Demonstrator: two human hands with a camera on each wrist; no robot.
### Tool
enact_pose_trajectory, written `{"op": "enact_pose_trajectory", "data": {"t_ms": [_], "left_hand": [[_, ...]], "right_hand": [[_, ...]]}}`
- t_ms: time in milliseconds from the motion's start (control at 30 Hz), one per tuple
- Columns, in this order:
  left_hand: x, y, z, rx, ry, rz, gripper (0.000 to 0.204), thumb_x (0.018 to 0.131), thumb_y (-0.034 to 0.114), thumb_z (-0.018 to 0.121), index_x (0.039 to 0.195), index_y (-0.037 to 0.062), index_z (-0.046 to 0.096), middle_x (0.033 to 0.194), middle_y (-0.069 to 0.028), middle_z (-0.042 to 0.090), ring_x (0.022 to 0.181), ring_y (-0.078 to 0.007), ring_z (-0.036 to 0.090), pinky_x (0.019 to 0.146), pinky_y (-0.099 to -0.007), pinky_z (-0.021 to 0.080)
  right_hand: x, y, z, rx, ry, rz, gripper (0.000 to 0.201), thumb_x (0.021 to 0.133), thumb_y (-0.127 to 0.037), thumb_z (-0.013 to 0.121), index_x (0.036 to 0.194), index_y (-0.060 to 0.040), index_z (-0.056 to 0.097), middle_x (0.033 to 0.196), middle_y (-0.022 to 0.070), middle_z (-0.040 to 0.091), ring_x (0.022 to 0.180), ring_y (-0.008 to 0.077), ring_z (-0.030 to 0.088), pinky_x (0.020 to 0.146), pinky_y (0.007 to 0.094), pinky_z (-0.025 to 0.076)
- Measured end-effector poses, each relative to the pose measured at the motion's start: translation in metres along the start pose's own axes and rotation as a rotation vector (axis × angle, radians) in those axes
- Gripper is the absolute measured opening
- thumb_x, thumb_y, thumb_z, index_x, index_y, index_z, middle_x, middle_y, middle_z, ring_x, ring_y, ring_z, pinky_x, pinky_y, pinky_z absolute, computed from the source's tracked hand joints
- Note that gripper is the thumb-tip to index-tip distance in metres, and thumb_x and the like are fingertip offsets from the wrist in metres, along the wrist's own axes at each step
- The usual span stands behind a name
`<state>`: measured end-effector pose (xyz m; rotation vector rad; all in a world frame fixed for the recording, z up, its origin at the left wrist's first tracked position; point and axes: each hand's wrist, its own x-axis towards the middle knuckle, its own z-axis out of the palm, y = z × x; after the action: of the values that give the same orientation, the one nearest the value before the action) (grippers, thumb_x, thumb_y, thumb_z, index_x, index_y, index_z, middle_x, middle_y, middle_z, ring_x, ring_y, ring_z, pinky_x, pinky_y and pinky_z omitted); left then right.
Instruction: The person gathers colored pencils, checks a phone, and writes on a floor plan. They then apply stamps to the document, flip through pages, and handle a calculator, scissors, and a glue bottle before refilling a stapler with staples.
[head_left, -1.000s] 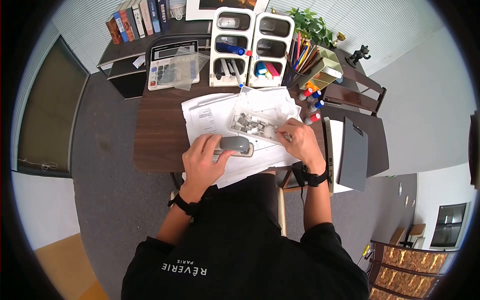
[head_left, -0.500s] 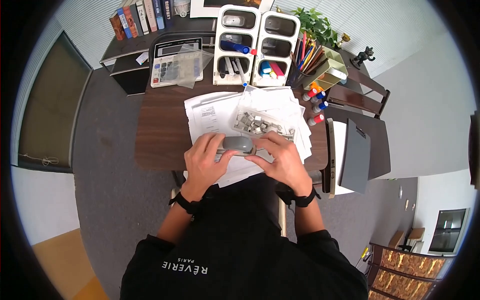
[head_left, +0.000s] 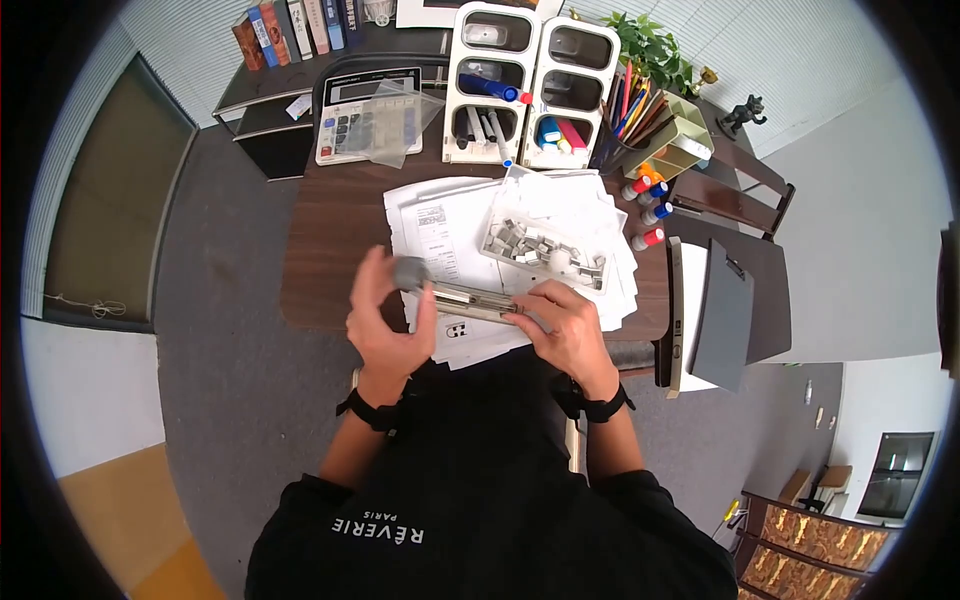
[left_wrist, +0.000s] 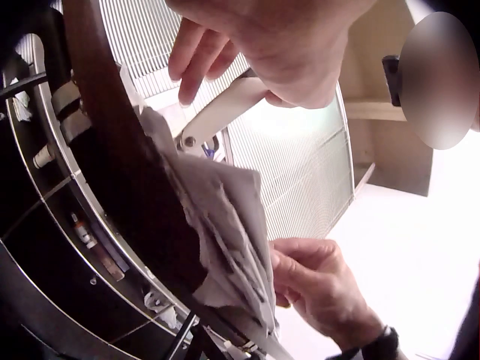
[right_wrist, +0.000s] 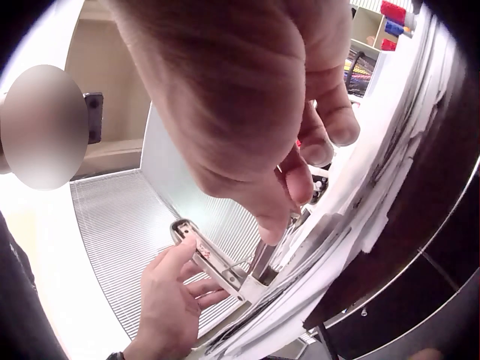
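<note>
A grey and off-white stapler [head_left: 468, 300] is unfolded above the papers, its metal staple channel exposed. My left hand [head_left: 385, 325] grips its grey top lever [right_wrist: 206, 255], which is swung up and back from the base. My right hand [head_left: 568, 325] pinches the opposite end of the stapler between thumb and index finger. In the right wrist view a small metallic bit shows at those fingertips; what it is cannot be made out. Just beyond the right hand, a clear plastic box [head_left: 510, 262] holds many small silver staple strips [head_left: 525, 240].
Loose papers [head_left: 430, 220] lie under the stapler and box. Behind stand a calculator [head_left: 345, 135], white pen organizers [head_left: 452, 110] and a pencil cup [head_left: 612, 155]. Several small red- and blue-capped bottles [head_left: 648, 240] line the right side, beside a dark clipboard [head_left: 715, 320].
My right hand came from the staple box to the stapler's front end. My left hand then swung the stapler's top lever up and left, unfolding it. The view shifted slightly.
</note>
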<state>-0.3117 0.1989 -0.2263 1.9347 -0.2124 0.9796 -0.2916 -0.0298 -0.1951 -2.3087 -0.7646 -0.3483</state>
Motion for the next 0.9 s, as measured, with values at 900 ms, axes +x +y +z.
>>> {"op": "enact_pose_trajectory", "data": {"t_ms": [900], "left_hand": [[-0.014, -0.044, -0.049, 0.399, -0.150, -0.168, 0.046, 0.094, 0.021, 0.066, 0.133, -0.0005, 0.055, 0.128, -0.0169, 0.061, 0.129, -0.0386, 0.048, 0.106, -0.0491, 0.034]], "right_hand": [[0.000, 0.005, 0.003, 0.068, -0.026, 0.064, 0.019, 0.076, -0.009, 0.083, 0.091, -0.0009, 0.074, 0.081, 0.0108, 0.066, 0.067, 0.0279, 0.066, 0.059, 0.0347, 0.053]]}}
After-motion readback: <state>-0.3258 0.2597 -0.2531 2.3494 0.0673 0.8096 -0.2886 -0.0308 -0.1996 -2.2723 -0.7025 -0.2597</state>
